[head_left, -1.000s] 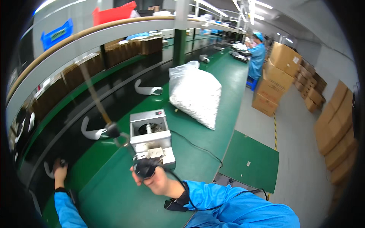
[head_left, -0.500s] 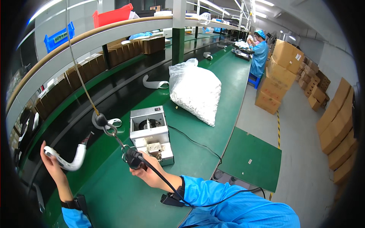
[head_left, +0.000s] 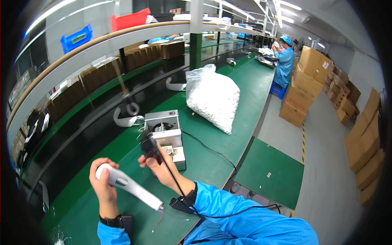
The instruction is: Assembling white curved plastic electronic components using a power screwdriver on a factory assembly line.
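My left hand [head_left: 104,188] is wrapped round a white plastic handle-shaped part [head_left: 132,188], with the thumb on top near its rounded end. An oblong opening shows in the part, and thin wires [head_left: 158,220] hang from its far end. To the right, my right hand [head_left: 168,169] grips a black corded electric screwdriver [head_left: 149,146], hung from above by a cord and ring. Its tip is hidden. Just behind the right hand stands a grey metal box, apparently a screw feeder [head_left: 178,139]. The white part and the screwdriver are apart.
A clear bag [head_left: 214,102] of small white pieces rests on the green bench [head_left: 204,155]. More white curved parts [head_left: 127,121] lie near the dark conveyor [head_left: 81,134]. Stacked cartons [head_left: 300,90] stand right, near a co-worker in blue [head_left: 284,65]. A cable crosses my right sleeve.
My left hand has brought the white part rightward from over the conveyor and turned it, wired end now towards me. The screwdriver has shifted slightly away, still in my right hand.
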The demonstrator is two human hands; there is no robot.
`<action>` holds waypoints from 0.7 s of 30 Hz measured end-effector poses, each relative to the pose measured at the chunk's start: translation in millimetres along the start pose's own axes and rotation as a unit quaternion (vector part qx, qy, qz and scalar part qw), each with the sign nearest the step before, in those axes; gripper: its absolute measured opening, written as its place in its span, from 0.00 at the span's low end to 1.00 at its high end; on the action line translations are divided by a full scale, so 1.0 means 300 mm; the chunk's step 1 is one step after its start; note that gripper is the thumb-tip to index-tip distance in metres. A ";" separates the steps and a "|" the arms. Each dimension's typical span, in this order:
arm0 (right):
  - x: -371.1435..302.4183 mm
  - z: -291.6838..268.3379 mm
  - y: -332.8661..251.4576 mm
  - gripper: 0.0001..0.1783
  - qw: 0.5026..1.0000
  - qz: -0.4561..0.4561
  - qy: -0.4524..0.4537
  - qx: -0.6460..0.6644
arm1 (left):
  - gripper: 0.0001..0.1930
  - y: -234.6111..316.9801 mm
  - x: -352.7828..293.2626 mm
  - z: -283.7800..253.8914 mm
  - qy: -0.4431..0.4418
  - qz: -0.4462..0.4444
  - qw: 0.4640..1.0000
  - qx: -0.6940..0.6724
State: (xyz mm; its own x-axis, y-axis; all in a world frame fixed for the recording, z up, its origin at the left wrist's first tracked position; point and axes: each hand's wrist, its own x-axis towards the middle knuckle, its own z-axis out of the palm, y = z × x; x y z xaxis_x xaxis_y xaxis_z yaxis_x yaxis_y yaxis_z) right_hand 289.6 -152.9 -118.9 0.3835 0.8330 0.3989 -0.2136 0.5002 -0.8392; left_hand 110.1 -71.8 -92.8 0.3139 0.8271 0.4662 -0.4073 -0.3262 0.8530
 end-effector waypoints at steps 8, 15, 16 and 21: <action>0.019 -0.128 -0.030 0.26 0.992 -0.126 -0.001 -0.017 | 0.23 -0.097 0.012 0.070 -0.015 0.017 1.000 -0.016; 0.165 -0.114 -0.127 0.33 0.977 -0.212 0.000 -0.037 | 0.29 -0.124 0.007 0.033 -0.054 0.014 0.998 0.012; 0.173 -0.114 -0.125 0.33 0.977 -0.208 -0.006 -0.054 | 0.33 -0.145 -0.002 0.041 -0.051 0.007 0.999 0.008; 0.190 -0.101 -0.098 0.33 0.985 -0.129 -0.034 -0.108 | 0.32 -0.177 -0.003 0.032 -0.041 0.022 0.998 0.037</action>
State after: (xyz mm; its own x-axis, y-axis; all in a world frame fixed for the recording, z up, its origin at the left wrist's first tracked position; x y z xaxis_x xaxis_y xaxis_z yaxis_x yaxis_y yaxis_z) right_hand 345.0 -127.3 -82.8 0.3366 0.7020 0.6277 0.0817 0.6423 -0.7621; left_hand 139.6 -59.7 -136.4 0.3680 0.7717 0.5187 -0.3591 -0.3966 0.8448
